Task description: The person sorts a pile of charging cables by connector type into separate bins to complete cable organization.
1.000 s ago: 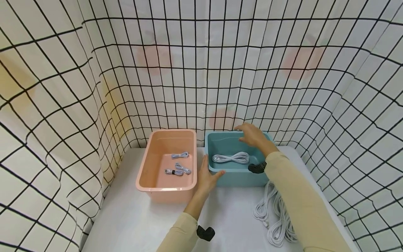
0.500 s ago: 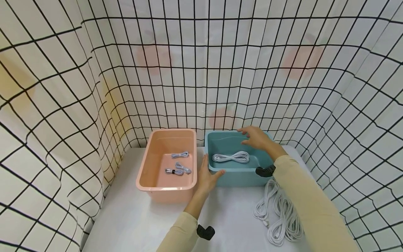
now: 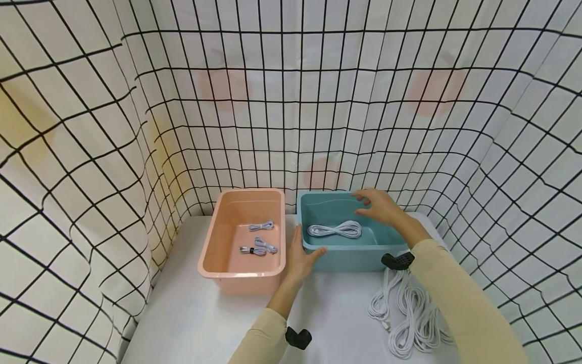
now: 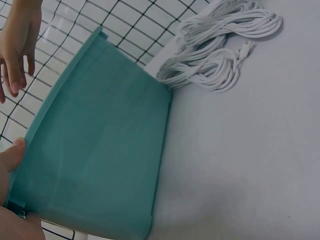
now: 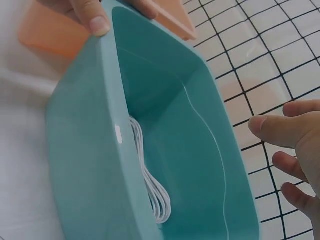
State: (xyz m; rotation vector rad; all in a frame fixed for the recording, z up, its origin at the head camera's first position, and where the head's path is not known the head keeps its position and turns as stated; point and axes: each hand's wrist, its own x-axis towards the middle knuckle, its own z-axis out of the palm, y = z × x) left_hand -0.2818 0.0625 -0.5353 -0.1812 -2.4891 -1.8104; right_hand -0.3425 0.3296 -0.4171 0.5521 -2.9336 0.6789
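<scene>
A teal bin [image 3: 350,259] stands in the middle of the table with a looped bundle of white cable [image 3: 336,230] on its floor. At its front left corner my left hand [image 3: 299,258] holds the bin, thumb over the front rim and fingers along the left side. My right hand [image 3: 382,206] hovers above the bin's right part, fingers spread and holding nothing. In the right wrist view those right-hand fingers [image 5: 280,131] stand apart from the rim. The left wrist view shows the bin's outer front wall [image 4: 100,135].
Left of the teal bin stands a peach bin [image 3: 243,275] with several short tied cables [image 3: 261,226] inside. Coiled long white cables [image 3: 411,313] lie on the white table [image 3: 341,313], front right. Black wire mesh [image 3: 291,101] surrounds the back and sides.
My right hand has drifted right and slightly toward me over the teal bin. More of the coiled cables beside that forearm now shows. The left hand stays at the bin's corner.
</scene>
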